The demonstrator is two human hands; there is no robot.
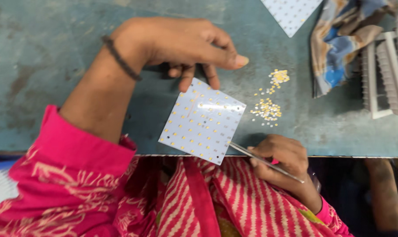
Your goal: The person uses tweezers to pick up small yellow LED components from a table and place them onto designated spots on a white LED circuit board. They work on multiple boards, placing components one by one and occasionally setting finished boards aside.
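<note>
Left hand (181, 44) upper centre, fingers (188, 81) pressing top edge of white LED board (202, 120) mid-frame on teal worktop (41, 66). Right hand (280, 156) lower right, fingers pinched around tweezers (262, 160), tip apparently touching board's edge. Loose yellow chips (267, 109) just right.

The work surface was a worn teal-green table (45, 52), its paint scuffed and blotched, with a pale front edge running along its near side. At the table's far right corner lay a crumpled blue-and-tan cloth (344, 39), and just right of the cloth stood a white ribbed rack (385, 74). Lighting was even and soft.
</note>
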